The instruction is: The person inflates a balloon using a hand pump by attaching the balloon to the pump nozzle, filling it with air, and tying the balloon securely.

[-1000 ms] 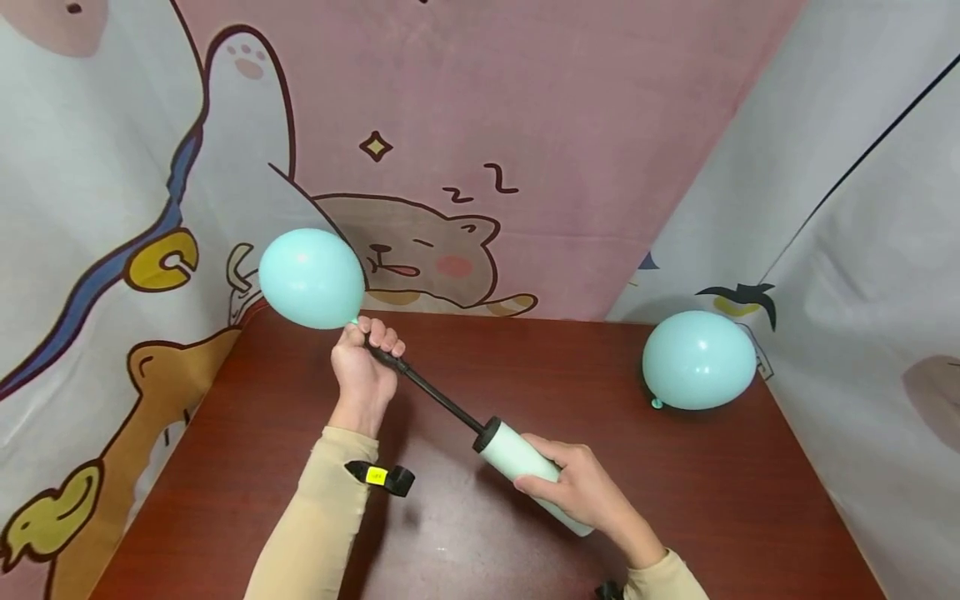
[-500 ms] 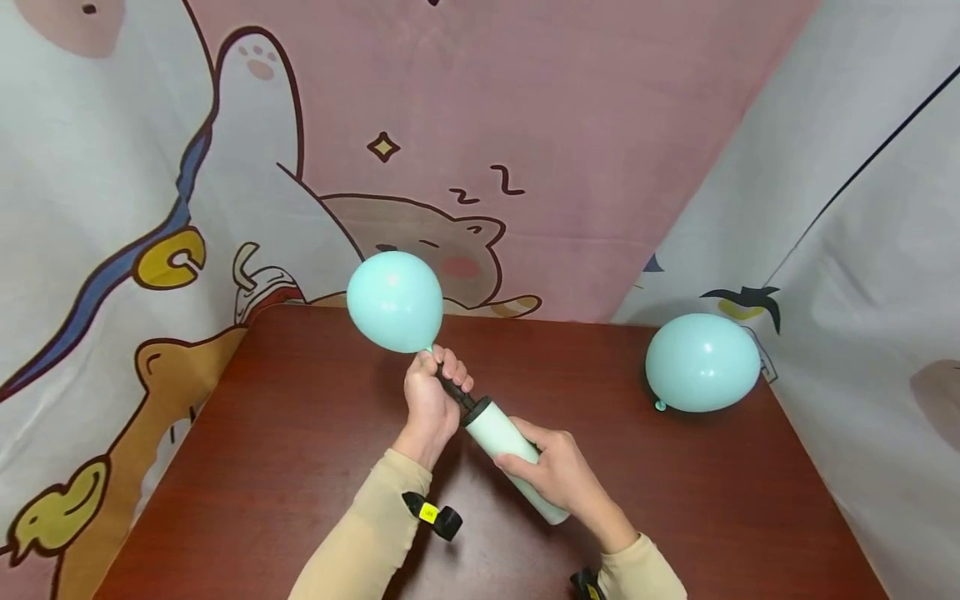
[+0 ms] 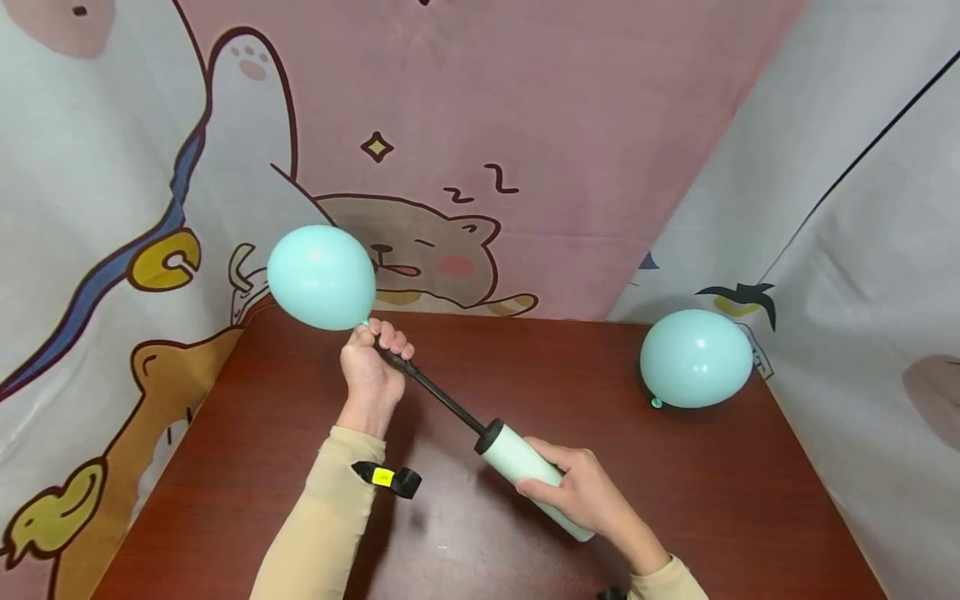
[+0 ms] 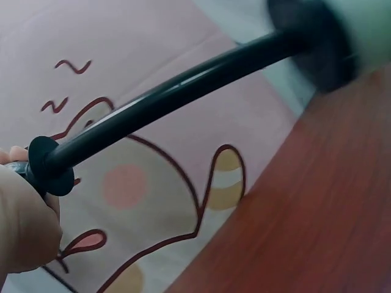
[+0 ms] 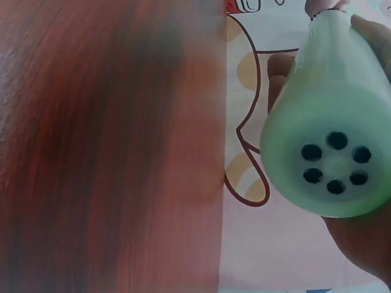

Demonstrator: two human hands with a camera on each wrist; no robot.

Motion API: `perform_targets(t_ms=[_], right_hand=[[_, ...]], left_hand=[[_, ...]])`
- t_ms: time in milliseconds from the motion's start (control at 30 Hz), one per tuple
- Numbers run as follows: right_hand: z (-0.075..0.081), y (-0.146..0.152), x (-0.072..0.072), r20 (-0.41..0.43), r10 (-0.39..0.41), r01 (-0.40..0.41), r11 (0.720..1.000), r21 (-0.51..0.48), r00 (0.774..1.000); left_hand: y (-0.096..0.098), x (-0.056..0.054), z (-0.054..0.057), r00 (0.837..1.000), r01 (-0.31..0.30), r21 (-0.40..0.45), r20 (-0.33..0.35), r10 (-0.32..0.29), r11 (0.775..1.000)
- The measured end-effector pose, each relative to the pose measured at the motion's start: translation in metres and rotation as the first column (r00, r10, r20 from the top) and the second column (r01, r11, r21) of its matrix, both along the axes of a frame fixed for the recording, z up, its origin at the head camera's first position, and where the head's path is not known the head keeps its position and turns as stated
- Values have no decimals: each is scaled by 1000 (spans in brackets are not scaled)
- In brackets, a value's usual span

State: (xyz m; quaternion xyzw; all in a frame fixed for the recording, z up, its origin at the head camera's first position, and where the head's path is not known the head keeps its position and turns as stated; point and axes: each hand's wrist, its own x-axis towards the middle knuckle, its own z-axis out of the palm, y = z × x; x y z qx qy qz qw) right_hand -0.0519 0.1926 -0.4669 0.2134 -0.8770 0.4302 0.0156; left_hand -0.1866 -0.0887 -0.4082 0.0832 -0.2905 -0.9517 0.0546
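Note:
My left hand (image 3: 372, 367) grips the black handle end of a balloon pump and pinches the neck of an inflated light-blue balloon (image 3: 321, 277) there. The pump's black rod (image 4: 177, 97) is drawn well out of its pale green barrel. My right hand (image 3: 581, 492) holds that barrel (image 3: 528, 471) around its middle, with the pump slanting down to the right above the table. In the right wrist view the barrel's end (image 5: 336, 162) shows a ring of several dark holes. The balloon's mouth and the nozzle are mostly hidden by my left fingers.
A second inflated light-blue balloon (image 3: 696, 358), its neck tied, rests at the back right of the dark red-brown table (image 3: 465, 533). Cloth backdrops with cartoon animals (image 3: 435, 250) rise behind the table and along both sides.
Half a second ago the rod was pushed nearly fully into the barrel; now it is out again. My left hand and the balloon have moved left and up, the right hand slightly right and down.

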Motion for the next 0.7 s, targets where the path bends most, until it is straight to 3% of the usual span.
perform_targets(t_ms=[133, 233, 367, 500, 700], right_hand=[[1, -1, 1, -17, 34, -34, 999, -9, 999], [5, -8, -3, -37, 34, -34, 999, -2, 999], [10, -22, -11, -37, -20, 21, 1000, 10, 999], [15, -31, -15, -17, -84, 84, 996, 4, 996], [17, -35, -14, -28, -75, 74, 997, -34, 997]], left_hand=[[-8, 0, -2, 1000, -20, 18, -14, 21, 1000], [3, 6, -8, 1000, -3, 39, -25, 4, 999], [33, 18, -17, 996, 77, 34, -52, -75, 996], [57, 29, -22, 981, 178, -1, -73, -178, 984], [55, 30, -20, 971, 217, -4, -103, -216, 976]])
